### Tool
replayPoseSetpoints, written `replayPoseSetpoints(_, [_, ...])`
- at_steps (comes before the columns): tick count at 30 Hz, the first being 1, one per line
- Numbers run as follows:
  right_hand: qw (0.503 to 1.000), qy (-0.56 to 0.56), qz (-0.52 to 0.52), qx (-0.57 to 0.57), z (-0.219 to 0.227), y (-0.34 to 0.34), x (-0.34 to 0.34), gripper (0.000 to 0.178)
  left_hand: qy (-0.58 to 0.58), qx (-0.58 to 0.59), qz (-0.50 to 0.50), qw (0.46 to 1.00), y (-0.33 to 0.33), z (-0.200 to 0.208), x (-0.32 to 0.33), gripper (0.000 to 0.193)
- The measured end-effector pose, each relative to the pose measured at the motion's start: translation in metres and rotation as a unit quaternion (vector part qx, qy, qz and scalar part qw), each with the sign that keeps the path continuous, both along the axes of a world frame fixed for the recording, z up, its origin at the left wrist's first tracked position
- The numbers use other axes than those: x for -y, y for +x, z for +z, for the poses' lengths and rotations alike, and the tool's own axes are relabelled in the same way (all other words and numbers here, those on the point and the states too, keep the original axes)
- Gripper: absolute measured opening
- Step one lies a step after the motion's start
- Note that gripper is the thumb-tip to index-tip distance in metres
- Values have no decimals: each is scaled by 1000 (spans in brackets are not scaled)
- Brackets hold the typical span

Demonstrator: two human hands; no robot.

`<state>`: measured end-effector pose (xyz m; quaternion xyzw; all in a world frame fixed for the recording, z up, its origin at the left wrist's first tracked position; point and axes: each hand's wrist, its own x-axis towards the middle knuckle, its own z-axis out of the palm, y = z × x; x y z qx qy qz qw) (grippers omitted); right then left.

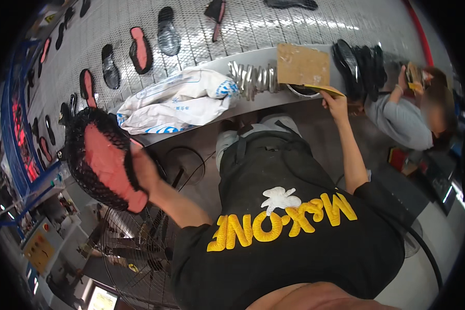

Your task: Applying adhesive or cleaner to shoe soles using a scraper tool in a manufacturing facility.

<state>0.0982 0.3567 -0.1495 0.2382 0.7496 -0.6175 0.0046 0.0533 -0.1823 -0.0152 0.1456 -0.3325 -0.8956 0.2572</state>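
My left hand (145, 168) grips a shoe upper (106, 160) by its edge, at the left and above the floor. Its outer part is black mesh, and a pink panel covers its bottom. At the right end of the shelf my right hand (337, 106) is closed on a flat yellow handle (323, 90); the tool's working end is hidden. Below the handle shows part of a round bowl (302, 91), mostly covered by a brown cardboard sheet (304, 63).
A conveyor (206, 51) carries several black and pink-bottomed shoe parts. On the shelf lie a white plastic sack (178, 101) and several metal pieces (250, 78). Black soles (359, 64) stand farther right, near a co-worker in grey (398, 119). A fan (139, 253) stands at lower left.
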Motion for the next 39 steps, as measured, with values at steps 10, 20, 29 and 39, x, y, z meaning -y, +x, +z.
replayPoseSetpoints(10, [994, 24, 74, 70, -56, 1, -13, 19, 312, -184, -426, 829, -32, 17, -188, 16])
replayPoseSetpoints(20, [992, 40, 72, 98, -75, -4, -16, 24, 163, -255, -538, 787, -53, 45, -220, 26])
replayPoseSetpoints(29, [996, -10, 56, 72, -71, -13, -11, 24, 296, -178, -570, 745, -56, 57, -222, 30])
replayPoseSetpoints(39, [994, -23, 63, 81, -80, -15, -14, 22, 327, -178, -510, 775, -55, 68, -230, 34])
